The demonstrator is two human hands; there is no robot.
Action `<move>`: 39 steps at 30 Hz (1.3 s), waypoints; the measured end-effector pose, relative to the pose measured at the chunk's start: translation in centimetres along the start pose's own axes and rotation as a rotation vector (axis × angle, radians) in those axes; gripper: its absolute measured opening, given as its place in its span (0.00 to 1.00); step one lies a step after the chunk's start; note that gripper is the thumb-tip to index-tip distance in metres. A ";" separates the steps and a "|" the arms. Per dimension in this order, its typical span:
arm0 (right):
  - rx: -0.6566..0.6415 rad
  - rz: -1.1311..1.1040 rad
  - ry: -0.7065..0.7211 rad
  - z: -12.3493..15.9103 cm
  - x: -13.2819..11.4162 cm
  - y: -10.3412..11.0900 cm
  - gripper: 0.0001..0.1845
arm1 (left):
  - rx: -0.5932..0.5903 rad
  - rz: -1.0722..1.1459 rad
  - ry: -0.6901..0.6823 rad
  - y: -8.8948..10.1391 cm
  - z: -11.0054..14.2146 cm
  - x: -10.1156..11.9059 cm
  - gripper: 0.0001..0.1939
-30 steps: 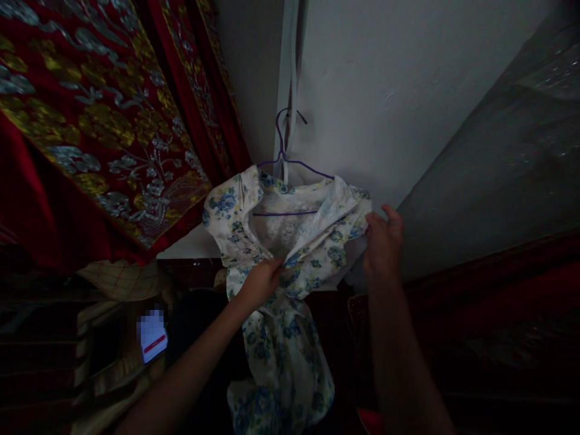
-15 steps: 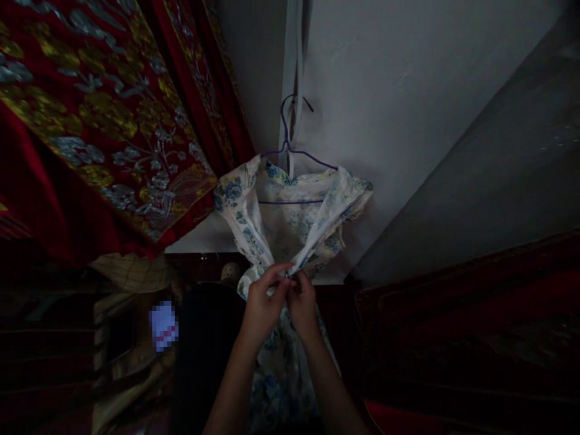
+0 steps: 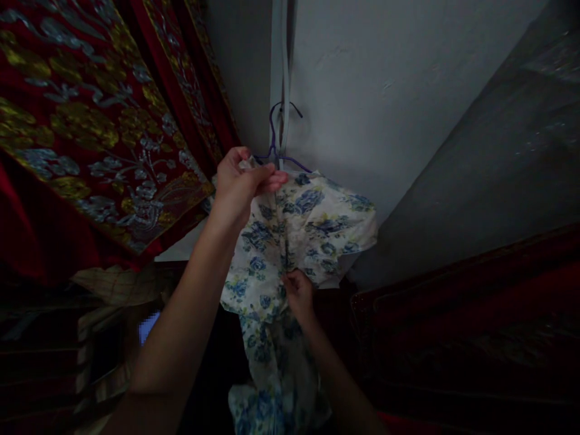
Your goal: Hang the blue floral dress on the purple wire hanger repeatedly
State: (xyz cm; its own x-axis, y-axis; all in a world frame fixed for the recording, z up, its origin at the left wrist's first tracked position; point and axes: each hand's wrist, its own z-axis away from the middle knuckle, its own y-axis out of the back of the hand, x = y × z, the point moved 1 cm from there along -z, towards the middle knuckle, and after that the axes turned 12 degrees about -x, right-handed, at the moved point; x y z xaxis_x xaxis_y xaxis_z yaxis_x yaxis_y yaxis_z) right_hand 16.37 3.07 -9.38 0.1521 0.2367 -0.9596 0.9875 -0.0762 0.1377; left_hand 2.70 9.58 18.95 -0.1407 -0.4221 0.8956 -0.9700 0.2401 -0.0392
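A white dress with blue flowers (image 3: pixel 312 211) hangs on a purple hanger (image 3: pixel 272 136) against the wall. Its opening is closed along a vertical zip line down the middle. At the top of that line, by the neckline, my left hand (image 3: pixel 244 178) has its thumb and fingers pressed together; the zipper pull itself is hidden. Lower down, my right hand (image 3: pixel 299 293) pinches the dress fabric at the bottom of the closed line, near the waist. Below the hands the skirt hangs down into shadow.
Red cloth with gold and silver embroidery (image 3: pixel 90 127) hangs at the left, close to my left hand. A white strip (image 3: pixel 284 66) runs down the wall behind the hanger hook. Dark red furniture or fabric (image 3: pixel 475 314) lies low on the right.
My left hand has risen from the waist to the neckline, and the dress opening, wide apart before, is now closed. My right hand stays low, pinching the fabric.
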 end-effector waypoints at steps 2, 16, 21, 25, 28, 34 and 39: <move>-0.052 -0.002 0.023 -1.3 -0.6 0.4 0.14 | -0.038 -0.022 -0.048 -0.6 0.2 -0.1 0.17; -0.117 0.150 0.570 -9.6 -21.0 4.6 0.06 | -0.082 -0.265 -0.249 -1.9 3.9 -2.1 0.12; -0.050 0.246 0.636 -10.7 -22.0 3.8 0.05 | 0.046 -0.281 -0.130 -1.7 4.6 -6.8 0.14; 0.208 0.063 0.715 -11.0 -25.0 6.6 0.06 | -0.011 -0.285 0.051 -2.6 6.6 -11.5 0.13; 0.359 -0.143 0.705 -10.1 -26.2 10.4 0.05 | -0.005 -0.249 0.075 -3.1 8.1 -12.6 0.11; 0.318 -0.708 0.541 -5.5 -22.3 16.1 0.09 | 0.287 -0.133 -0.120 -0.6 4.1 -8.6 0.19; 0.456 -0.917 0.124 -1.4 -13.6 16.0 0.08 | 0.385 0.159 0.075 3.6 -0.8 -6.9 0.05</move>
State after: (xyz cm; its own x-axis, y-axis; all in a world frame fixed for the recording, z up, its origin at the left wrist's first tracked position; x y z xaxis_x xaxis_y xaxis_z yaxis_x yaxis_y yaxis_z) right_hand 30.13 -0.02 6.25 -0.6232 0.4853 -0.6133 0.6207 -0.1700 -0.7654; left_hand 0.30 14.03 13.02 -0.2939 -0.3381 0.8940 -0.9426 -0.0525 -0.3298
